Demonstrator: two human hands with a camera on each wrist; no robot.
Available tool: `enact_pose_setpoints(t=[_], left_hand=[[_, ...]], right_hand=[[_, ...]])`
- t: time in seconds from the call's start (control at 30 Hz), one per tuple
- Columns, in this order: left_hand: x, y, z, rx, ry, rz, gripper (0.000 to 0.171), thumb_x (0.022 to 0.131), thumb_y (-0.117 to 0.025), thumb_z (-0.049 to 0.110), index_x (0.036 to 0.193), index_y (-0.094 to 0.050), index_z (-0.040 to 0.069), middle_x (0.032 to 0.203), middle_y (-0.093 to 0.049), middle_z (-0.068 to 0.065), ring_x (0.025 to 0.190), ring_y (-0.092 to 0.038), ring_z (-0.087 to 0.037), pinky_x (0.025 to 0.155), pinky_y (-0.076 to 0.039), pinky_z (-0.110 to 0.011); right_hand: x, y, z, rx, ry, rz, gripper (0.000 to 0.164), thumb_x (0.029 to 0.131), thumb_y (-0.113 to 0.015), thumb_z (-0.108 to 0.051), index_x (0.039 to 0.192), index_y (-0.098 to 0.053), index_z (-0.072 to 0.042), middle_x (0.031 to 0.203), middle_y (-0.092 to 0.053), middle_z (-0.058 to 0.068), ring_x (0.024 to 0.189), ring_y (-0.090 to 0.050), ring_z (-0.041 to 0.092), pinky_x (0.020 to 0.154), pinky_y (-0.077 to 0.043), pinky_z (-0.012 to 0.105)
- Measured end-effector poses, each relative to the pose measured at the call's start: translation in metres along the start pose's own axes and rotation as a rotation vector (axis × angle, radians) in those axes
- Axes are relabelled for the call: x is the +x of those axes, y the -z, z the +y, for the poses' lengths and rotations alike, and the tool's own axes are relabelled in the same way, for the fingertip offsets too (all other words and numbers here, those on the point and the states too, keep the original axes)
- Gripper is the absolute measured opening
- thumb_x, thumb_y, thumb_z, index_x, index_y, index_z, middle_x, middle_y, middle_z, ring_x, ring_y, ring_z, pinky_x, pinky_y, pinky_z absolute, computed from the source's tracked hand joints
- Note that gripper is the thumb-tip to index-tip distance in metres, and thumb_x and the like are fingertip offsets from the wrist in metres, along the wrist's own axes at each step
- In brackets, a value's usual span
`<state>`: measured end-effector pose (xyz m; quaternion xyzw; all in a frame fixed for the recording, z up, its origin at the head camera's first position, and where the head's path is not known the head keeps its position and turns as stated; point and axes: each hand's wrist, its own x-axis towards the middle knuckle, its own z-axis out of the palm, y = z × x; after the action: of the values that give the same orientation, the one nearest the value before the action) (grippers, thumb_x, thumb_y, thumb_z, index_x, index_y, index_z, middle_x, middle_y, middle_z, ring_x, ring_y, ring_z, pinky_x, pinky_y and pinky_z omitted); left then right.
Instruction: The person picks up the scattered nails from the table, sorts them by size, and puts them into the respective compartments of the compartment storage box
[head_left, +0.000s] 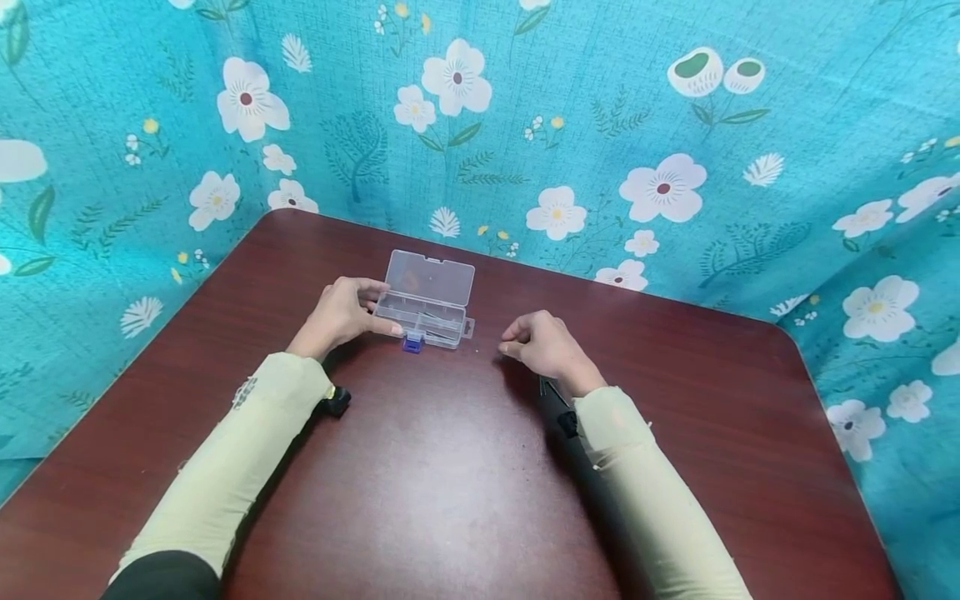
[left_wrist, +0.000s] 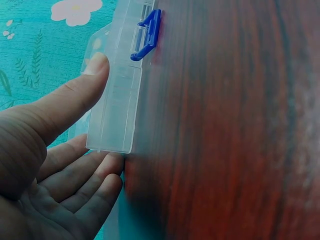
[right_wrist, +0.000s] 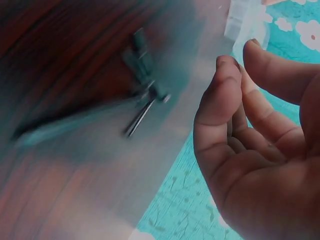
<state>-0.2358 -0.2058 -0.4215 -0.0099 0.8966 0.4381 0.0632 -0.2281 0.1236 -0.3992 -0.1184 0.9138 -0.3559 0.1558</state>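
Note:
A clear plastic compartment box point(head_left: 420, 321) stands near the table's back edge, its lid point(head_left: 431, 277) raised and its blue latch point(head_left: 412, 342) hanging in front. Thin, dark slender pieces point(head_left: 438, 333) lie inside; their kind is too small to tell. At the box's left end, my left hand point(head_left: 343, 312) holds it, thumb on the front rim and fingers around the end and back. To the right of the box, my right hand point(head_left: 546, 343) hovers above the table. Its fingers are loosely bent, thumb and index tips slightly apart in the right wrist view, with nothing visible between them.
Beneath the right wrist lie slender metallic pieces point(right_wrist: 137, 117), blurred, partly hidden in the head view. A tiny pale speck point(head_left: 476, 351) is on the brown table point(head_left: 450, 467) between box and right hand. A blue floral cloth point(head_left: 510, 150) hangs behind the table.

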Motion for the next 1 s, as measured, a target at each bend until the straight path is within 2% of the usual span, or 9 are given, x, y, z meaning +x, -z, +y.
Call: enact_pose_setpoints(t=[0.2,0.4,0.73,0.87,1.0], left_hand=[[0.000,0.001,-0.001,0.002,0.008,0.005,0.082,0.068,-0.096,0.026,0.139,-0.059,0.006,0.132,-0.060,-0.015,0.114,-0.056,-0.031,0.095,-0.050,-0.047],[-0.002,0.003,-0.002,0.006,0.019,0.003,0.083,0.068,-0.096,0.027,0.139,-0.059,0.006,0.132,-0.060,-0.016,0.113,-0.056,-0.031,0.095,-0.050,-0.047],[0.000,-0.001,-0.003,0.005,0.018,0.006,0.085,0.068,-0.096,0.028,0.140,-0.058,0.006,0.130,-0.061,-0.015,0.111,-0.055,-0.030,0.094,-0.050,-0.046],[0.000,-0.002,-0.003,0.002,0.007,0.013,0.084,0.067,-0.096,0.027,0.139,-0.059,0.005,0.131,-0.061,-0.015,0.112,-0.056,-0.030,0.094,-0.051,-0.045],[0.001,-0.003,-0.002,0.008,0.003,0.020,0.083,0.067,-0.097,0.026,0.138,-0.060,0.006,0.130,-0.062,-0.014,0.112,-0.057,-0.029,0.094,-0.051,-0.045]], right_hand=[[-0.010,0.008,0.017,-0.094,-0.038,0.016,0.006,0.093,-0.074,-0.016,0.091,-0.076,-0.011,0.085,-0.071,0.002,0.077,-0.059,0.020,0.067,-0.049,0.036],[-0.016,0.010,0.030,-0.131,-0.082,0.026,0.009,0.091,-0.077,-0.017,0.087,-0.076,-0.010,0.084,-0.068,0.003,0.076,-0.055,0.022,0.059,-0.045,0.034],[-0.014,0.012,0.040,-0.248,-0.086,0.024,0.019,0.091,-0.075,-0.018,0.073,-0.075,-0.011,0.073,-0.066,0.001,0.071,-0.056,0.021,0.061,-0.047,0.035],[-0.014,0.015,0.040,-0.250,-0.085,-0.012,0.024,0.094,-0.068,-0.016,0.072,-0.076,-0.010,0.073,-0.068,0.001,0.065,-0.057,0.020,0.065,-0.047,0.036],[-0.016,0.020,0.038,-0.183,-0.074,-0.021,0.026,0.094,-0.064,-0.012,0.072,-0.075,-0.007,0.082,-0.070,0.003,0.067,-0.052,0.018,0.063,-0.043,0.034]])
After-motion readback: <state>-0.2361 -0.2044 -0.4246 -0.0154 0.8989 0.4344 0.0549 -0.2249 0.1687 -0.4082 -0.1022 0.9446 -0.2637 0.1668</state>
